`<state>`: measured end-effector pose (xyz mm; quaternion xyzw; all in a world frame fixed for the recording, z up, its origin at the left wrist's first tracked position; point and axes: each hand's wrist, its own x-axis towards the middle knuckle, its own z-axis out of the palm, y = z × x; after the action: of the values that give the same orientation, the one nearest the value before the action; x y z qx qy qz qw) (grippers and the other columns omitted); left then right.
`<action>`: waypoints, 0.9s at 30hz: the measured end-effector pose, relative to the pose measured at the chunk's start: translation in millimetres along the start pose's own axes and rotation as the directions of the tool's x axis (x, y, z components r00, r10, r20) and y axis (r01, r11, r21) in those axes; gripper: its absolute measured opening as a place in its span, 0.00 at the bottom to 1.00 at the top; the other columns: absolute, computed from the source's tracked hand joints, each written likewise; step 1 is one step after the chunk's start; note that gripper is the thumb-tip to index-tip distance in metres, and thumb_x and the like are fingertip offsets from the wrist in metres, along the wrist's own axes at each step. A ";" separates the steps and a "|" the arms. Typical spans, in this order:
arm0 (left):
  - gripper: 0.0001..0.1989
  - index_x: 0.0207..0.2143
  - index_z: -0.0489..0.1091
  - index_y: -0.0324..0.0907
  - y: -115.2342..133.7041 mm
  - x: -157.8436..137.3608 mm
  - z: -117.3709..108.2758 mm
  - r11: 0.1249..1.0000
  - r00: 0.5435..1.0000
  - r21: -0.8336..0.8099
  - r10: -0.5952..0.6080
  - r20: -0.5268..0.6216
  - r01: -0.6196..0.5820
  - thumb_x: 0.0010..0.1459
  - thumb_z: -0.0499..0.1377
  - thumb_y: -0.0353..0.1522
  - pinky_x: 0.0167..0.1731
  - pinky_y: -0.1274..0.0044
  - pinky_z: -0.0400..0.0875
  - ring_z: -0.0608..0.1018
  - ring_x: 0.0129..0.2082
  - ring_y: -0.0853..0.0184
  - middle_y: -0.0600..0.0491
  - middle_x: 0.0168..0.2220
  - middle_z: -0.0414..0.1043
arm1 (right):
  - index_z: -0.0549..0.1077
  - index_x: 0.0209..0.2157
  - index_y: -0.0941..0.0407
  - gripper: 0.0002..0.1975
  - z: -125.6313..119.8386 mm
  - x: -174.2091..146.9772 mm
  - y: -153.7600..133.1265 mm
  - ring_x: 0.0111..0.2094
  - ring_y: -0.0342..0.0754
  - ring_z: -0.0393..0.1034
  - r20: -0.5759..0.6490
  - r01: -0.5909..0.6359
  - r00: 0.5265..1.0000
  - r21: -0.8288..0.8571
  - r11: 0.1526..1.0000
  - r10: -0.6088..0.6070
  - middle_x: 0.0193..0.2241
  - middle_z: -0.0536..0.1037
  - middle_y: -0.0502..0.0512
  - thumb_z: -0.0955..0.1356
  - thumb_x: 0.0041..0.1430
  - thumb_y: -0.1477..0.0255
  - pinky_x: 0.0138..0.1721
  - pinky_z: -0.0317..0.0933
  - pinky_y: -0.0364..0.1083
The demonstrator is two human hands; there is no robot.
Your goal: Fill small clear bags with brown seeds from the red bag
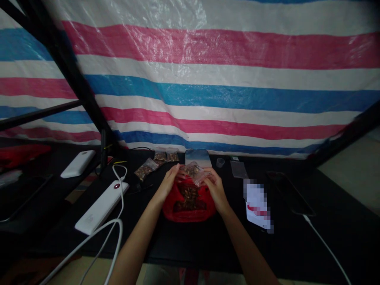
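Observation:
Between my two hands is a small clear plastic bag (194, 171) with some brown bits inside. My left hand (172, 177) grips its left side, and my right hand (214, 183) pinches its right side. Just below lies an open red plastic bag (190, 215) on the black table, holding a heap of brown dried pieces (190, 197). Several filled clear bags (146, 168) of the same brown stuff lie beyond my left hand. Past the held bag stands a flat device with a bluish screen (198, 156).
On the left lie a white power strip (101, 208) with a white cable (121, 233) and a white box-shaped device (77, 163). To the right are a small clear cup (220, 162), an empty clear bag (239, 169), a blurred-out phone (257, 206) and a dark phone (292, 193). Striped sheeting (208, 95) hangs behind.

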<state>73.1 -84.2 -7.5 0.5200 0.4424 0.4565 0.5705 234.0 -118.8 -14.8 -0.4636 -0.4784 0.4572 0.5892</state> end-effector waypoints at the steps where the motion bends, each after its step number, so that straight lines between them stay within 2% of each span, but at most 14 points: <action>1: 0.25 0.44 0.65 0.35 -0.8 0.6 -0.6 0.999 0.998 -0.035 -0.030 0.051 0.032 0.54 0.49 0.46 0.29 0.77 0.67 0.74 0.30 0.67 0.47 0.34 0.72 | 0.63 0.32 0.54 0.08 0.6 -0.6 0.2 0.23 0.43 0.68 0.024 0.004 1.000 -0.009 1.000 -0.004 0.25 0.72 0.47 0.64 0.46 0.71 0.26 0.65 0.42; 3: 0.24 0.44 0.65 0.36 -1.7 -0.2 0.1 0.994 0.997 -0.110 -0.003 0.079 0.012 0.51 0.54 0.44 0.32 0.77 0.68 0.75 0.32 0.66 0.47 0.37 0.72 | 0.63 0.31 0.54 0.06 0.9 -1.3 1.1 0.28 0.44 0.69 0.102 0.019 0.995 -0.057 0.998 -0.013 0.27 0.73 0.49 0.64 0.47 0.72 0.30 0.65 0.43; 7: 0.25 0.45 0.63 0.38 -0.9 -2.4 2.8 0.970 0.995 -0.230 0.090 0.045 -0.077 0.45 0.61 0.39 0.40 0.75 0.67 0.74 0.38 0.65 0.48 0.40 0.72 | 0.64 0.32 0.54 0.05 -4.0 -0.1 2.0 0.36 0.45 0.69 0.266 0.097 0.963 -0.191 0.977 -0.044 0.31 0.73 0.50 0.64 0.49 0.74 0.40 0.62 0.45; 11: 0.24 0.43 0.63 0.38 1.8 -2.5 -0.9 0.965 0.991 -0.237 0.123 0.047 -0.109 0.42 0.64 0.35 0.40 0.74 0.67 0.75 0.36 0.66 0.50 0.36 0.74 | 0.64 0.40 0.53 0.15 -13.4 -0.1 0.4 0.44 0.45 0.66 0.381 0.168 0.923 -0.292 0.942 -0.047 0.40 0.71 0.51 0.61 0.50 0.80 0.48 0.57 0.49; 15: 0.16 0.32 0.67 0.37 4.1 -3.9 -4.4 0.971 0.986 -0.221 0.117 0.121 -0.088 0.39 0.65 0.32 0.40 0.74 0.67 0.75 0.34 0.66 0.52 0.31 0.74 | 0.62 0.46 0.52 0.23 -19.9 -2.3 -1.3 0.49 0.46 0.62 0.427 0.205 0.904 -0.387 0.899 -0.022 0.47 0.68 0.52 0.58 0.48 0.83 0.52 0.53 0.51; 20: 0.17 0.34 0.70 0.36 3.1 -5.5 -1.6 0.984 0.981 -0.154 0.113 0.157 -0.089 0.40 0.65 0.33 0.41 0.72 0.67 0.75 0.36 0.64 0.49 0.33 0.75 | 0.59 0.49 0.51 0.28 -22.9 -1.5 -1.5 0.50 0.44 0.61 0.439 0.188 0.898 -0.341 0.921 -0.021 0.49 0.66 0.51 0.56 0.46 0.84 0.54 0.52 0.51; 24: 0.16 0.32 0.72 0.35 0.1 -5.6 2.6 0.991 0.981 -0.100 0.108 0.158 -0.093 0.39 0.65 0.34 0.41 0.71 0.68 0.76 0.35 0.62 0.47 0.34 0.75 | 0.60 0.49 0.50 0.27 -24.0 -1.8 -9.1 0.49 0.44 0.62 0.425 0.159 0.905 -0.321 0.934 -0.008 0.48 0.68 0.51 0.56 0.47 0.84 0.52 0.54 0.51; 27: 0.15 0.32 0.73 0.35 -0.7 -5.9 4.5 0.992 0.979 -0.071 0.116 0.165 -0.105 0.40 0.64 0.34 0.39 0.72 0.69 0.76 0.34 0.63 0.48 0.33 0.76 | 0.62 0.48 0.50 0.22 -22.5 -3.8 -16.8 0.48 0.45 0.63 0.423 0.172 0.906 -0.343 0.923 -0.012 0.46 0.68 0.51 0.58 0.51 0.80 0.51 0.55 0.50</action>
<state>76.5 -90.9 -7.7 0.5625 0.3485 0.4553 0.5957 257.4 -127.5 -1.4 -0.4361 -0.6917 0.4167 0.3973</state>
